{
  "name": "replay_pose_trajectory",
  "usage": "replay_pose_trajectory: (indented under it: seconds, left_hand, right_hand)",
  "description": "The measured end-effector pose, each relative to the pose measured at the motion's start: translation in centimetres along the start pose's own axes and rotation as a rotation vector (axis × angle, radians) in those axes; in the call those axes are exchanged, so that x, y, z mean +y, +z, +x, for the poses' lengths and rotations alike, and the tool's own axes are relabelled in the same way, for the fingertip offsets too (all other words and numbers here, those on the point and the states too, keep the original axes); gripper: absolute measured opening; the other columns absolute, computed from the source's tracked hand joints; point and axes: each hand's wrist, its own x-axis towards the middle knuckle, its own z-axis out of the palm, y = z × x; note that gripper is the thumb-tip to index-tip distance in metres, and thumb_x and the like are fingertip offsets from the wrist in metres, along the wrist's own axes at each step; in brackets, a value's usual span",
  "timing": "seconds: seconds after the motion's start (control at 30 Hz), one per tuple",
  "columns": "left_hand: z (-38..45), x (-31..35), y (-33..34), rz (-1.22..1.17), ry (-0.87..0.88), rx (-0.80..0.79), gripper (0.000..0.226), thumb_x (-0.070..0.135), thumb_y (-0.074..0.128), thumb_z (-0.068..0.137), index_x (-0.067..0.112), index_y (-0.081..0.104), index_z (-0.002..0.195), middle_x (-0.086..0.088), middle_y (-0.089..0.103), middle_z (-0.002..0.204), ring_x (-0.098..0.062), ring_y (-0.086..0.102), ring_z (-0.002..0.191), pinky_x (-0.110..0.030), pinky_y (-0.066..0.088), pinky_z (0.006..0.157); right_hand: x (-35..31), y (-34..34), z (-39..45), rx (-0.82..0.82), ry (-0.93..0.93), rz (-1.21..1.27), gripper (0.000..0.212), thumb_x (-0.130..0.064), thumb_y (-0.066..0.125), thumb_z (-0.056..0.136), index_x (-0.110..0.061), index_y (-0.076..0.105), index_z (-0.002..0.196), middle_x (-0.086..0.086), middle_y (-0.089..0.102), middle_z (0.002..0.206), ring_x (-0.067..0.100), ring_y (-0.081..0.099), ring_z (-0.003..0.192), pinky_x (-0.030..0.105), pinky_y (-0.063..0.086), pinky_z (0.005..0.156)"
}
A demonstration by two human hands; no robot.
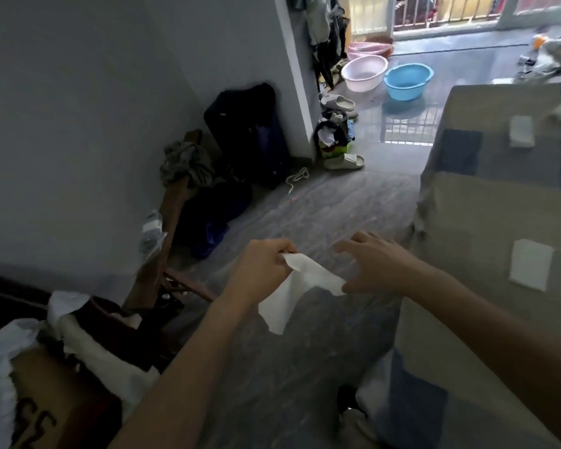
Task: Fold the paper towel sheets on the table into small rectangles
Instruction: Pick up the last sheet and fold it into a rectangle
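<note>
A white paper towel sheet (292, 293) hangs in the air over the floor, left of the table. My left hand (263, 264) pinches its upper left corner. My right hand (373, 264) has spread fingers and touches the sheet's right corner with the thumb side; whether it pinches the corner I cannot tell. On the checked cloth of the table (486, 202) lie a folded white rectangle (530, 268) near the front and another folded piece (521, 131) farther back.
The table stands at the right. On the floor are a dark suitcase (246, 131), clothes, slippers (344, 162), a pink basin (364, 72) and a blue basin (408, 81). A wooden chair and a cardboard box (55, 400) with white wrapping sit at the lower left.
</note>
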Motion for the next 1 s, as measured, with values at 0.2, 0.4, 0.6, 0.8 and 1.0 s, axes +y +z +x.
replay_pose_trajectory:
  seconds: [0.2, 0.4, 0.6, 0.8, 1.0]
  left_hand:
    - [8.4, 1.5, 0.9, 0.112, 0.132, -0.076, 0.018, 0.020, 0.056, 0.081, 0.034, 0.066, 0.084, 0.016, 0.065, 0.078, -0.008, 0.059, 0.074, -0.025, 0.034, 0.054]
    - [15.9, 4.3, 2.1, 0.147, 0.293, -0.203, 0.014, 0.022, 0.054, 0.084, 0.028, 0.067, 0.086, 0.012, 0.062, 0.084, -0.011, 0.057, 0.079, -0.021, 0.033, 0.053]
    - [22.4, 4.5, 2.2, 0.168, 0.477, -0.269, 0.010, 0.022, 0.055, 0.086, 0.024, 0.064, 0.089, 0.010, 0.058, 0.079, 0.001, 0.041, 0.057, -0.007, 0.037, 0.054]
    - [30.3, 3.5, 1.4, 0.090, 0.623, -0.373, 0.007, 0.023, 0.054, 0.084, 0.025, 0.060, 0.082, 0.011, 0.056, 0.072, -0.012, 0.053, 0.068, -0.023, 0.031, 0.052]
    - [34.0, 6.3, 1.7, -0.026, 0.826, -0.475, 0.007, 0.016, 0.056, 0.085, 0.018, 0.062, 0.084, 0.006, 0.059, 0.070, -0.002, 0.050, 0.059, -0.016, 0.034, 0.050]
  right_hand:
    - [4.8, -0.1, 0.3, 0.029, 0.230, 0.134, 0.065, -0.051, 0.069, 0.076, -0.029, 0.044, 0.132, 0.001, 0.046, 0.132, 0.024, 0.045, 0.123, 0.040, 0.045, 0.094]
    - [7.5, -0.2, 0.1, 0.264, 0.442, 0.328, 0.050, -0.043, 0.075, 0.075, -0.024, 0.057, 0.117, -0.002, 0.054, 0.115, 0.018, 0.059, 0.104, 0.036, 0.051, 0.084]
    - [6.5, -0.5, 4.3, 0.348, 0.585, 0.317, 0.051, -0.040, 0.072, 0.077, -0.020, 0.055, 0.121, 0.001, 0.056, 0.119, 0.019, 0.058, 0.102, 0.031, 0.046, 0.084]
    - [5.6, -2.3, 9.4, 0.385, 0.791, 0.353, 0.056, -0.047, 0.070, 0.075, -0.027, 0.051, 0.123, -0.002, 0.053, 0.120, 0.021, 0.057, 0.106, 0.038, 0.049, 0.086]
    - [5.7, -4.0, 11.7, 0.426, 0.948, 0.341, 0.085, -0.060, 0.071, 0.070, -0.028, 0.035, 0.140, 0.000, 0.042, 0.139, 0.018, 0.043, 0.125, 0.036, 0.043, 0.099]
